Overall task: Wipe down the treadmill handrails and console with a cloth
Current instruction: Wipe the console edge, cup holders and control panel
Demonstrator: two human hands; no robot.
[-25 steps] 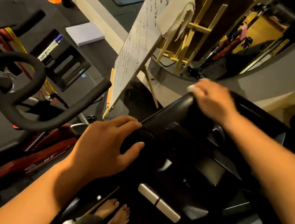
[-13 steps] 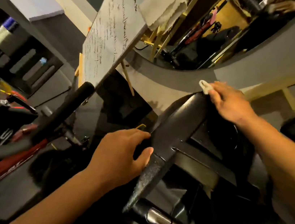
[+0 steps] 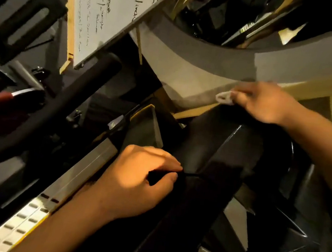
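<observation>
My right hand [image 3: 264,103] pinches a small white cloth [image 3: 224,98] on the glossy black console [image 3: 230,149], left hand [image 3: 142,183] gripping its edge; handrails likely pending.

1. The left hand [image 3: 142,178] is lying back-up low in the middle of the view. Its fingers are curling over the dark edge of the console [image 3: 210,198] and its thumb is tucking under, so it is gripping that edge.
2. The left forearm [image 3: 61,226] is reaching up, bare, from the bottom-left corner, with the wrist fairly straight.
3. The right hand [image 3: 264,103] is stretching out further forward, back-up with knuckles bent. Its fingers are pinching a small white cloth [image 3: 224,98], which is poking out past the fingertips.
4. The right forearm [image 3: 327,155] is coming in, bare, from the right edge.
5. The two hands are sitting well apart.
</observation>
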